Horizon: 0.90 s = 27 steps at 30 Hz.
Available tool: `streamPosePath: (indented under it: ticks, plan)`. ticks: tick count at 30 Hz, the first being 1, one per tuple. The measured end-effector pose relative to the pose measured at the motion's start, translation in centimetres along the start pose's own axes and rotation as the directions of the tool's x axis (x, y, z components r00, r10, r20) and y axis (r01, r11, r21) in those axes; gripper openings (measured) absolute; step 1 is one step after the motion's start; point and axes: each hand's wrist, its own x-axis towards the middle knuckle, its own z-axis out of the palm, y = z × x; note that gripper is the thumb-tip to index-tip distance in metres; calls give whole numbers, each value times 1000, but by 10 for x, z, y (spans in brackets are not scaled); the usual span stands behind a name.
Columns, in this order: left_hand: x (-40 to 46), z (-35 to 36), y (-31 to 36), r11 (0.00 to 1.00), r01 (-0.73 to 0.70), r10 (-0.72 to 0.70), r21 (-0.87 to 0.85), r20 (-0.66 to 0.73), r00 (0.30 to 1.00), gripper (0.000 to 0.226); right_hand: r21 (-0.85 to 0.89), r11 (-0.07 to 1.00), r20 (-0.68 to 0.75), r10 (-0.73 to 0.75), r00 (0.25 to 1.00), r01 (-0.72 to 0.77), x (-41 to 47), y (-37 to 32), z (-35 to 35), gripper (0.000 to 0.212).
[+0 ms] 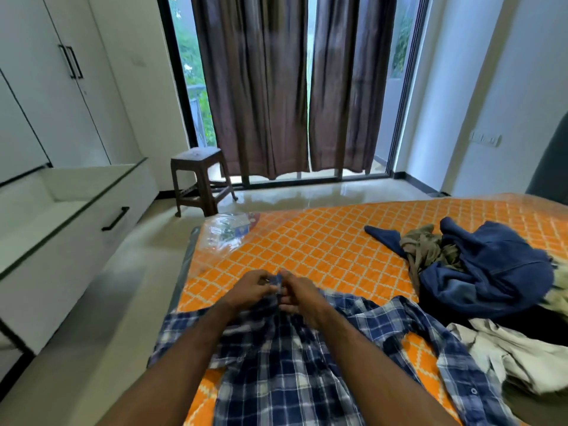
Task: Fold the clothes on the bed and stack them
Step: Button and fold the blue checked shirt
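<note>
On the orange bed (322, 241), our left hand (249, 289) and right hand (299, 293) pinch the plaid shirt (285, 364) at its far edge; we judge it light, limp, best held by 2 corners.

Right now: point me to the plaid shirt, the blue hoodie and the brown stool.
plaid shirt (285, 373), head view, on the front panel below the hands.
blue hoodie (491, 272), head view, on the bunched body of it.
brown stool (196, 155), head view, on the seat top.
</note>
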Motion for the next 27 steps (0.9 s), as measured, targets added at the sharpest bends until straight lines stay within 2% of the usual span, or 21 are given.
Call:
streamPosePath:
  ticks: [2, 3, 5, 6, 9, 11, 14, 18, 20, 22, 24, 25, 27]
  plan:
    - [-23, -1, 23, 950, 81, -64, -301, 65, 996, 17, -61, 996, -89, -64, 994, 58, -14, -14, 5, 27]
    - [-32, 0, 34, 871, 142, -98, -471, 117, 988, 22, -82, 993, -128, -100, 987, 90, -21, -21, 6, 21]
    - [-54, -7, 59, 741, 184, -111, -646, 153, 982, 29, -66, 988, -182, -149, 972, 139, -37, -43, 8, 12]
    - [-61, -14, 68, 725, 165, -120, -669, 113, 986, 31, -57, 983, -188, -181, 965, 173, -48, -59, 10, 15]
    - [-73, -38, 84, 760, 79, -205, -645, -123, 971, 30, -19, 963, -188, -267, 945, 269, -68, -112, 15, 25]
    - [-79, -52, 88, 808, 39, -221, -588, -241, 945, 25, 101, 947, -132, -291, 948, 305, -79, -149, 15, 30]
    - [-79, -63, 88, 927, 24, -132, -374, -265, 955, 21, 174, 931, 6, -327, 945, 321, -99, -207, 11, 31]
    - [-71, -72, 106, 991, 45, -74, -126, -237, 969, 52, 53, 915, 276, -398, 875, 400, -140, -279, 3, 31]
    - [-66, -77, 116, 999, -16, 1, -49, -293, 956, 67, -13, 878, 339, -446, 829, 478, -164, -311, -1, 33]
    - [-59, -83, 122, 984, -140, 96, -109, -338, 936, 82, -35, 844, 405, -477, 780, 534, -188, -340, -8, 32]
    - [-52, -88, 124, 944, -207, 127, -257, -295, 947, 83, -39, 820, 465, -491, 737, 571, -213, -363, -17, 31]
    - [-56, -89, 132, 924, -231, 158, -305, -245, 957, 74, -31, 808, 473, -506, 721, 588, -224, -372, -21, 31]
    - [-65, -91, 149, 929, -236, 186, -284, -192, 963, 45, -14, 770, 443, -567, 694, 638, -244, -387, -30, 29]
